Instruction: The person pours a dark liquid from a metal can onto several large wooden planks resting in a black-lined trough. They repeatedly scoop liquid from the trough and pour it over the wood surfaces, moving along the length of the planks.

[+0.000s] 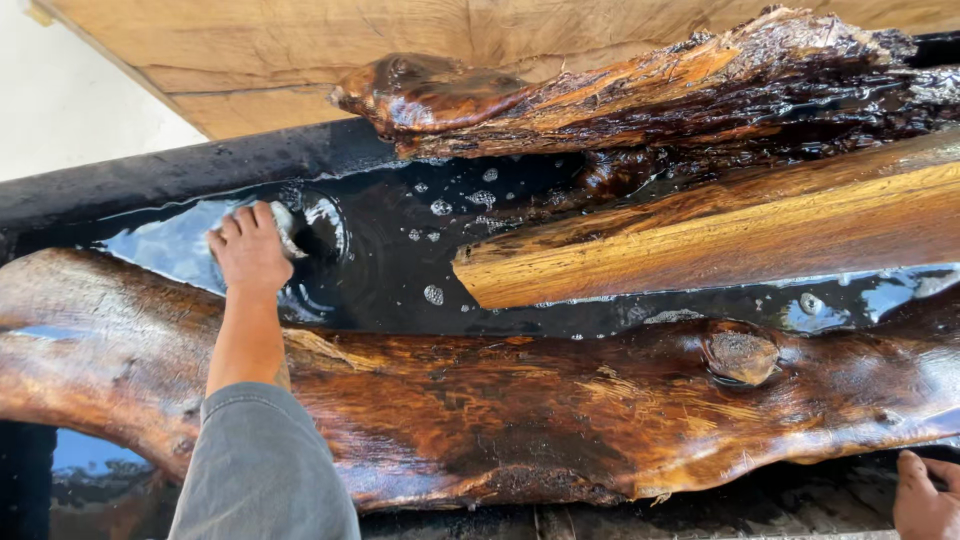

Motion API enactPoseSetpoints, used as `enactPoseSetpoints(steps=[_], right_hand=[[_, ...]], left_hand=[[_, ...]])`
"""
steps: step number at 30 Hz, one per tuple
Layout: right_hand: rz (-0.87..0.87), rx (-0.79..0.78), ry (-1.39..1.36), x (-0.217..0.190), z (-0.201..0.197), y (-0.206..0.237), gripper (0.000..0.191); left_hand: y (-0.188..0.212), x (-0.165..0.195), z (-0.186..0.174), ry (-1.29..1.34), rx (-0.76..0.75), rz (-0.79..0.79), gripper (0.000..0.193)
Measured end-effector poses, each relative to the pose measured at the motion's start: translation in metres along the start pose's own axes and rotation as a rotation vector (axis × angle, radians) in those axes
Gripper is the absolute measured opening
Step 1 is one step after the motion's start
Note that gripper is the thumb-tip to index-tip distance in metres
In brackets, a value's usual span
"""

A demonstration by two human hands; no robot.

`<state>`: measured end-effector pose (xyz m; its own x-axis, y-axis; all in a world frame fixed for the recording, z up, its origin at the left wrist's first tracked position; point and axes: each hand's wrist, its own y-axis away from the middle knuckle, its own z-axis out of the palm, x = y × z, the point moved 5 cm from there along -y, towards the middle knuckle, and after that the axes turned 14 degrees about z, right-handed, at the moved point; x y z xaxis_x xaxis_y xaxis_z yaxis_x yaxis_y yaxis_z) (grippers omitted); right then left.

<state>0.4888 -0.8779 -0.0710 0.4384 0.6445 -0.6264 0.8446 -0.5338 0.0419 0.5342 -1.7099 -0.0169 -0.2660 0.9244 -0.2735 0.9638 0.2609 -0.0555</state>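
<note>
- Nearest the camera is the grey sleeve (262, 470) of the left arm, running up from six o'clock toward the left hand (248, 250) at about ten o'clock in the view; the fingers are curled shut over a pale cloth or pad (286, 226), only its edge showing past the knuckles at the hand's two o'clock.
- The pad sits pressed on the wet black glossy surface (380, 270) between the wood pieces, with curved wipe marks and foam bubbles (433, 294) spreading toward three o'clock; to do this rubbing well, I judge the pad should stay flat, the pressure even, and the strokes overlapping, so no streak is left among the bubbles.
- At the hand's six o'clock lies the long live-edge slab (520, 410), dark, wet and shiny, with a round knot (741, 355) toward four o'clock; the forearm crosses it, so the sleeve is best kept lifted off the wet wood.
- Toward two o'clock lie a golden plank (720, 235) and, beyond it, a rough bark-like piece (650, 85); their edges likely trap liquid and want careful wiping.
- The right hand (925, 495) rests at the slab's lower edge at five o'clock, partly out of frame; whether its fingers grip anything cannot be told.
- A light wooden board (300, 50) spans twelve o'clock.
</note>
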Motion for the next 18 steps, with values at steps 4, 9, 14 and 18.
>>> enactPoseSetpoints(steps=[4,9,14,18], right_hand=[[-0.011,0.031,-0.021,-0.009,0.000,0.006,0.028],[-0.186,0.149,0.562,-0.026,-0.014,0.008,0.030],[-0.054,0.236,0.619,-0.012,-0.027,0.000,0.032],[-0.047,0.230,0.597,-0.004,-0.028,-0.003,0.030]], left_hand=[[-0.002,0.002,0.005,0.041,0.007,-0.051,0.091],[-0.002,0.009,0.015,0.181,-0.136,-0.123,0.078],[0.008,0.012,0.010,0.381,-0.071,-0.155,0.094],[0.012,0.014,0.002,0.360,0.010,-0.060,0.113]])
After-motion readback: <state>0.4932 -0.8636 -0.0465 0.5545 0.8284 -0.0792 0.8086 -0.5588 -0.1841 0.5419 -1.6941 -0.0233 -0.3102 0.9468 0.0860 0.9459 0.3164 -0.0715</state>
